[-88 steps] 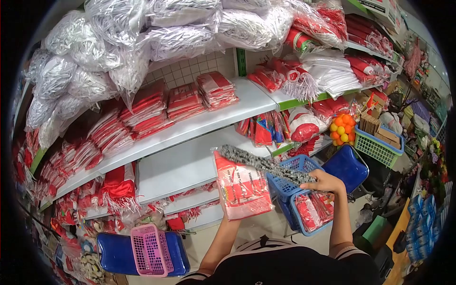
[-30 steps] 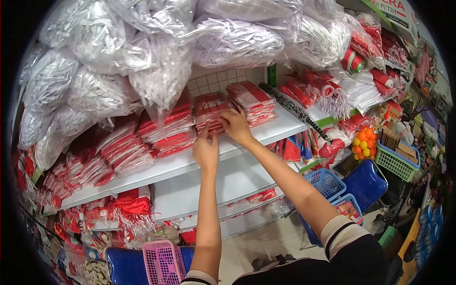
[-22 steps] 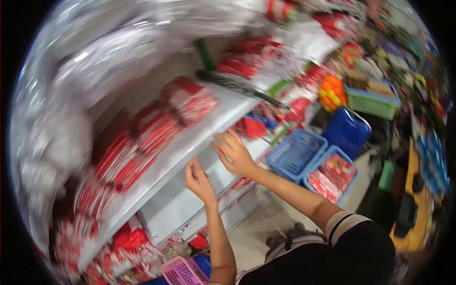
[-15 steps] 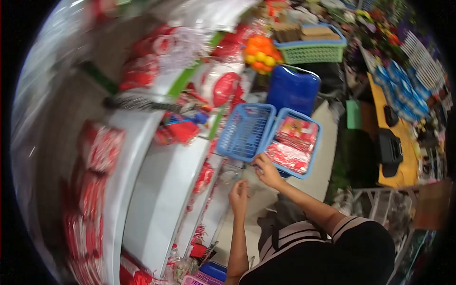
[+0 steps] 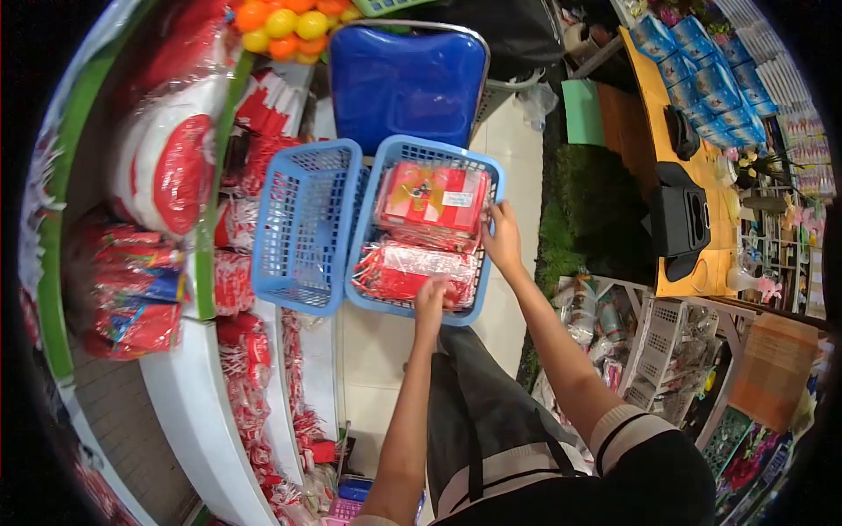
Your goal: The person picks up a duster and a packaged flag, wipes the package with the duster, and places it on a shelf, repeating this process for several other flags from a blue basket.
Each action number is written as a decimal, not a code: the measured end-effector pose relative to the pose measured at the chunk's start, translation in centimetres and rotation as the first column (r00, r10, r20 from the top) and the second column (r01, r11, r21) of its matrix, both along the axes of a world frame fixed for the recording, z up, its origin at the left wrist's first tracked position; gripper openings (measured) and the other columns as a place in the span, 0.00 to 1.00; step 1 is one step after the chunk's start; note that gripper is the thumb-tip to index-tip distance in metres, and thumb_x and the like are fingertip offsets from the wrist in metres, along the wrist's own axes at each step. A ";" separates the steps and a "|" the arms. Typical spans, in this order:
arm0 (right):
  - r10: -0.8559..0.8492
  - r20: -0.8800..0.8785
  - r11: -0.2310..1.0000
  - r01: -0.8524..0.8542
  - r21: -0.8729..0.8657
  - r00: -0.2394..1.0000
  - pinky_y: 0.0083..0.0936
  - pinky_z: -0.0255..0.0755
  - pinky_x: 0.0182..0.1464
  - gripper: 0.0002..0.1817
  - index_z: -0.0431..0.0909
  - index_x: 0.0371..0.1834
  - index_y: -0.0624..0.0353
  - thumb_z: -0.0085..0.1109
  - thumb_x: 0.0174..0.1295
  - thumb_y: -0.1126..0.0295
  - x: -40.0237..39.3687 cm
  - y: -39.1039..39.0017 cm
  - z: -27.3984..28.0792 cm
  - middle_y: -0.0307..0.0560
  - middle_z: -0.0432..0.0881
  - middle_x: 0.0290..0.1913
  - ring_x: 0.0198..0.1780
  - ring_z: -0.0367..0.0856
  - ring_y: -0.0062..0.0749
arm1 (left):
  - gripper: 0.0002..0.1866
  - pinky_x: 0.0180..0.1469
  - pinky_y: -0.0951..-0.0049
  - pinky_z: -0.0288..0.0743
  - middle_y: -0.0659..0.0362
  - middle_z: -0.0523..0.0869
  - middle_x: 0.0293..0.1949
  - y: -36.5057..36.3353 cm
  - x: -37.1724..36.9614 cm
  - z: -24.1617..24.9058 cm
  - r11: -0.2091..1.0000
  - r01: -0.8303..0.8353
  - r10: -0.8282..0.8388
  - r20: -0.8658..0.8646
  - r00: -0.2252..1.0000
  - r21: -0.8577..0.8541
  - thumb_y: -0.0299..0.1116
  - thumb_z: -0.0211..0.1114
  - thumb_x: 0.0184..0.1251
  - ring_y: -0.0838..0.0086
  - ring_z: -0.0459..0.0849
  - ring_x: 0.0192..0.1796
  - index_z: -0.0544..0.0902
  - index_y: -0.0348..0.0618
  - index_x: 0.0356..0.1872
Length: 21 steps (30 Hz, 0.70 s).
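A light-blue plastic basket [image 5: 493,175] holds two stacks of red-and-white goods in clear plastic. The far stack [image 5: 434,197] lies flat, with a white label on its top packet. Nearer to me lies a bundle of red-and-white packets [image 5: 403,272] with fringed ends. Over the near edge of this bundle is my left hand [image 5: 430,307], its fingers loosely apart. My right hand [image 5: 503,238] reaches over the basket's right rim, thumb and fingers apart at the far stack's right side. Nothing shows held in either hand.
Touching the first basket on the left is a second light-blue basket [image 5: 303,294] with a bare mesh floor. A dark-blue lidded container [image 5: 408,83] stands behind. White shelves [image 5: 197,412] with red-and-white goods run along the left; a yellow table [image 5: 645,83] stands at right.
My view has moved closer to the baskets and turned. Both hands have gone from in front of the full basket to over it, the right at its right rim.
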State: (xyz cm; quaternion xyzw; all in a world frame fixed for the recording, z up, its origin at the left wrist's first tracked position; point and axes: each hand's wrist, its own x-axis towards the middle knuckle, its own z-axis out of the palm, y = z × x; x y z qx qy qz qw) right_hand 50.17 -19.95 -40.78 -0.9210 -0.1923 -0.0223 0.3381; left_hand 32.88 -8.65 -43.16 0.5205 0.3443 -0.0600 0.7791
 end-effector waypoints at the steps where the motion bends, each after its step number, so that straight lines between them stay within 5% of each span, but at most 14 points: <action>1: -0.005 0.012 0.999 0.005 -0.047 1.000 0.40 0.69 0.51 0.16 0.74 0.46 0.65 0.58 0.52 0.74 2.0 0.6 -0.6 0.56 0.72 0.44 0.51 0.71 0.52 | 0.20 0.30 0.83 0.71 0.58 0.85 0.37 0.4 1.9 -1.0 0.999 0.034 -0.036 -0.097 0.995 -0.021 0.46 0.56 0.68 0.81 0.80 0.34 0.79 0.41 0.49; 3: -0.013 -0.003 0.992 0.013 -0.128 1.000 0.43 0.68 0.55 0.22 0.73 0.52 0.63 0.61 0.53 0.69 5.0 1.9 -1.2 0.54 0.73 0.51 0.57 0.69 0.50 | 0.29 0.33 0.78 0.73 0.57 0.85 0.40 1.0 5.3 -0.7 1.000 0.018 -0.018 -0.139 0.990 -0.007 0.58 0.57 0.64 0.79 0.81 0.36 0.77 0.41 0.51; 6: -0.022 -0.088 0.965 -0.002 -0.263 0.996 0.48 0.64 0.61 0.28 0.72 0.56 0.62 0.65 0.51 0.64 6.9 3.0 -0.9 0.52 0.70 0.61 0.66 0.63 0.47 | 0.35 0.37 0.68 0.77 0.56 0.84 0.43 1.6 9.0 -2.6 0.963 -0.109 0.047 -0.241 0.969 -0.248 0.64 0.57 0.59 0.72 0.82 0.41 0.74 0.41 0.52; 8: -0.011 -0.149 0.918 -0.049 -0.393 0.989 0.50 0.60 0.65 0.31 0.71 0.57 0.61 0.67 0.49 0.62 7.0 3.1 -0.7 0.50 0.67 0.66 0.70 0.58 0.46 | 0.37 0.41 0.61 0.77 0.54 0.83 0.45 1.7 10.4 -2.2 0.963 -0.097 0.017 -0.302 0.953 -0.250 0.66 0.57 0.58 0.69 0.82 0.44 0.73 0.40 0.52; 11: 0.027 -0.067 0.939 -0.048 -0.340 0.997 0.50 0.56 0.68 0.32 0.72 0.57 0.61 0.69 0.47 0.64 5.3 2.5 -1.3 0.51 0.64 0.68 0.71 0.55 0.49 | 0.35 0.42 0.58 0.80 0.54 0.81 0.45 1.5 10.6 -2.1 0.972 -0.118 0.042 -0.343 0.938 -0.204 0.63 0.60 0.58 0.65 0.82 0.45 0.72 0.39 0.51; 12: 0.066 0.022 0.955 -0.057 -0.291 0.998 0.47 0.57 0.67 0.30 0.72 0.52 0.62 0.70 0.45 0.65 4.4 2.2 -1.2 0.54 0.62 0.67 0.70 0.56 0.50 | 0.33 0.40 0.60 0.81 0.55 0.81 0.45 1.1 10.4 -2.6 0.977 -0.144 0.080 -0.354 0.932 -0.156 0.60 0.61 0.59 0.65 0.82 0.44 0.72 0.40 0.51; 15: 0.010 -0.119 0.995 -0.021 -0.094 0.993 0.38 0.68 0.57 0.24 0.71 0.46 0.64 0.69 0.46 0.68 1.2 1.5 0.2 0.56 0.71 0.59 0.59 0.70 0.51 | 0.23 0.34 0.68 0.83 0.57 0.79 0.45 0.2 9.2 -2.7 0.971 -0.227 0.207 -0.213 0.955 -0.071 0.48 0.62 0.64 0.70 0.82 0.43 0.72 0.41 0.51; 17: -0.055 -0.375 0.991 0.095 0.089 0.925 0.30 0.71 0.44 0.22 0.71 0.44 0.65 0.68 0.47 0.71 -0.4 0.7 1.5 0.51 0.76 0.44 0.45 0.76 0.40 | 0.19 0.29 0.73 0.82 0.58 0.78 0.45 -0.2 7.7 -1.9 0.964 -0.260 0.256 -0.058 0.965 -0.059 0.41 0.62 0.66 0.73 0.82 0.41 0.71 0.40 0.51; 19: -0.028 -0.647 0.931 0.255 0.260 0.762 0.24 0.72 0.35 0.20 0.70 0.43 0.65 0.67 0.48 0.73 -1.2 -0.7 2.7 0.46 0.79 0.34 0.34 0.79 0.31 | 0.16 0.23 0.77 0.81 0.57 0.78 0.45 -0.4 5.8 0.7 0.964 -0.260 0.265 0.102 0.959 -0.060 0.35 0.61 0.67 0.75 0.82 0.37 0.71 0.38 0.51; 21: 0.117 -0.860 0.807 0.457 0.374 0.497 0.21 0.70 0.30 0.19 0.69 0.42 0.65 0.66 0.48 0.75 -1.6 -1.6 5.6 0.42 0.79 0.29 0.28 0.78 0.26 | 0.17 0.38 0.74 0.81 0.58 0.77 0.48 -1.0 3.1 3.8 0.974 -0.215 0.222 0.107 0.969 -0.075 0.34 0.60 0.68 0.77 0.79 0.44 0.70 0.39 0.54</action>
